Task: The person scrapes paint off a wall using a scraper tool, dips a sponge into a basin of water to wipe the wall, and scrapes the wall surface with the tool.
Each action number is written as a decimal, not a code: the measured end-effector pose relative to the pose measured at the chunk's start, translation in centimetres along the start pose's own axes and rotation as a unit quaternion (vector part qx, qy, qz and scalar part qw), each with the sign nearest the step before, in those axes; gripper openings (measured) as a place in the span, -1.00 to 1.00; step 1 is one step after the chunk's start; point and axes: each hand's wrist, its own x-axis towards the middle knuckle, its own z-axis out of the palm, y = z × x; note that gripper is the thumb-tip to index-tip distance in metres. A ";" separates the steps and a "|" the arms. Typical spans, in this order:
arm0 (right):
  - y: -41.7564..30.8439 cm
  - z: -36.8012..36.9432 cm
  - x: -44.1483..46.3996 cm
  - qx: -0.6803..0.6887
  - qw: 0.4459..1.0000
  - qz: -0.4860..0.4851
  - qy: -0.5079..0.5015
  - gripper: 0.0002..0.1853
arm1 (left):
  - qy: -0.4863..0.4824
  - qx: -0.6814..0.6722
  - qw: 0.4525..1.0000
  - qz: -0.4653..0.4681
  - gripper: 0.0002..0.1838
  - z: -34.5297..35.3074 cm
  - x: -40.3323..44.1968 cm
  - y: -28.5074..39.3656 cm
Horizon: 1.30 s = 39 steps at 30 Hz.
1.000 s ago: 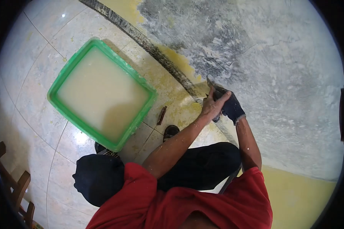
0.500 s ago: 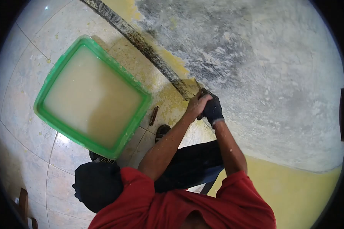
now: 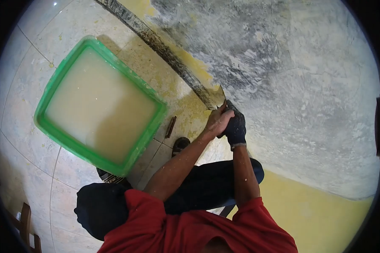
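Observation:
My left hand [image 3: 218, 122], bare, is closed together with my right hand [image 3: 236, 128], which wears a dark glove with a light cuff. Between them they grip a scraper [image 3: 222, 93]; its thin blade points up and its handle is mostly hidden by the fingers. The blade is at the lower edge of the wall [image 3: 299, 92], where yellow paint borders a rough grey-and-white patch. Just left of the blade ends a dark, speckled skirting strip [image 3: 156, 44].
A green tub [image 3: 41, 107] of cloudy liquid stands on the tiled floor [image 3: 21, 147], left of my arms. Nearby lies a small brown piece [image 3: 170, 127]. Yellow flakes are scattered along the skirting. Brown wooden furniture [image 3: 25, 223] shows at lower left.
The hands and scraper have shifted slightly, with the blade a little further right. My right forearm is more upright, and a dark-trousered knee now shows right of it.

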 end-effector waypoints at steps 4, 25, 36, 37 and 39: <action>0.1 1.1 0.7 0.088 0.995 0.022 0.040 -0.39 | 0.059 0.097 0.993 0.025 -0.13 -0.1 -0.3 0.4; 0.9 0.3 0.0 0.186 0.977 0.038 0.097 -0.67 | 0.119 0.044 0.988 0.091 -0.33 1.9 0.4 -0.4; -0.6 -1.3 1.1 0.171 0.983 0.018 0.063 -0.61 | 0.130 0.073 0.983 0.110 -0.50 1.4 0.4 -0.1; -1.3 -2.2 0.9 0.138 0.988 0.047 0.045 -0.65 | 0.152 0.063 0.980 0.111 -0.53 1.8 0.3 -0.2; -0.2 0.1 1.3 0.115 0.987 0.001 0.109 -0.70 | 0.144 0.149 0.968 0.141 -0.55 1.1 1.3 -1.1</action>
